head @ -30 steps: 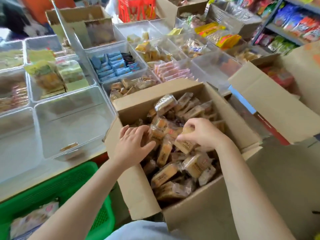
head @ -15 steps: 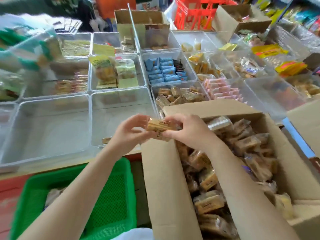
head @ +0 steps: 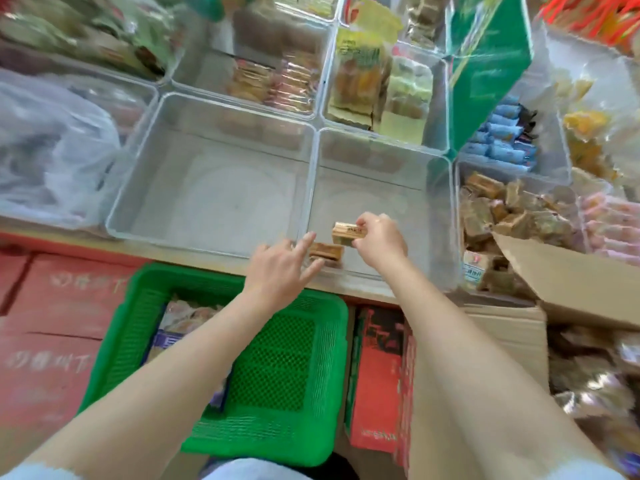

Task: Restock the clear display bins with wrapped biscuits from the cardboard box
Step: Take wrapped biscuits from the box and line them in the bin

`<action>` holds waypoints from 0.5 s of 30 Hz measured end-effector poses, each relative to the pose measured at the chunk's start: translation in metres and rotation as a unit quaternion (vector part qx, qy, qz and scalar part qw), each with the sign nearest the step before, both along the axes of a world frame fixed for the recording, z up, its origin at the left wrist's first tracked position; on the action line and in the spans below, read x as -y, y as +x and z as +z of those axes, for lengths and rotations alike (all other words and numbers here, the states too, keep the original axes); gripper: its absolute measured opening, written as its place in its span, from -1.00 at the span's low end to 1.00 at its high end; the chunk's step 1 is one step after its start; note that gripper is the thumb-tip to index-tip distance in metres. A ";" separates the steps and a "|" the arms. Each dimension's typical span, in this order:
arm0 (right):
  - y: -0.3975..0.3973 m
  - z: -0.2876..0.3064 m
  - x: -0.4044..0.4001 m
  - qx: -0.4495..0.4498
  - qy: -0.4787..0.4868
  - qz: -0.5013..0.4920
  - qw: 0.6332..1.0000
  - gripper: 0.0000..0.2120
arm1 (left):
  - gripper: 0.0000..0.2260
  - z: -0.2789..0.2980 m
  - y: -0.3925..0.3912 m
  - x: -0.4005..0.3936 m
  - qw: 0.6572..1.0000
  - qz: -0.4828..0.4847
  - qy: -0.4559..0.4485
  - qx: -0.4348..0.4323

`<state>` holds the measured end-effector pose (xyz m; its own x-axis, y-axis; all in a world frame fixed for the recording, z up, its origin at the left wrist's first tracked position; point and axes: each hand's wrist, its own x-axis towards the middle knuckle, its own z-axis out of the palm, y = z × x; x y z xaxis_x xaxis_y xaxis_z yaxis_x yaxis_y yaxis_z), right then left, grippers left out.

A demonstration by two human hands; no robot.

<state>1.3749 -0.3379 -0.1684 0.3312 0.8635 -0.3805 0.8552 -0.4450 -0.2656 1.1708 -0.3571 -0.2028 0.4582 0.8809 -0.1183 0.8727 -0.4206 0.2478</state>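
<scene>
Head view looks down and the right hand (head: 380,242) pinches a tan wrapped biscuit (head: 348,233) just above the near edge of the clear plastic display bin (head: 381,188), right of the other empty clear bin (head: 214,181). Left hand (head: 282,270), fingers straight and spread, touches a second brown wrapped biscuit (head: 325,251) lying on that bin's floor, near its front wall. Off to the right, the brown cardboard box (head: 568,271) holds more wrapped biscuits, and a green plastic basket (head: 263,358) sits below the table (head: 194,259) edge
</scene>
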 end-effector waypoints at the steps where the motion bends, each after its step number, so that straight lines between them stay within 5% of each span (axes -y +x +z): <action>1: -0.001 -0.008 -0.005 0.000 0.002 -0.007 1.000 -0.71 | -0.39 -0.005 -0.002 -0.002 1.000 -0.011 0.017 -0.006; 10: -0.026 -0.052 -0.034 -0.087 -0.103 0.040 0.990 -0.65 | -0.40 -0.014 -0.003 -0.002 0.994 -0.038 0.100 0.000; 15: -0.025 -0.042 -0.022 -0.063 -0.182 0.048 0.980 -0.38 | -0.38 -0.009 -0.002 -0.001 0.998 -0.034 0.060 -0.007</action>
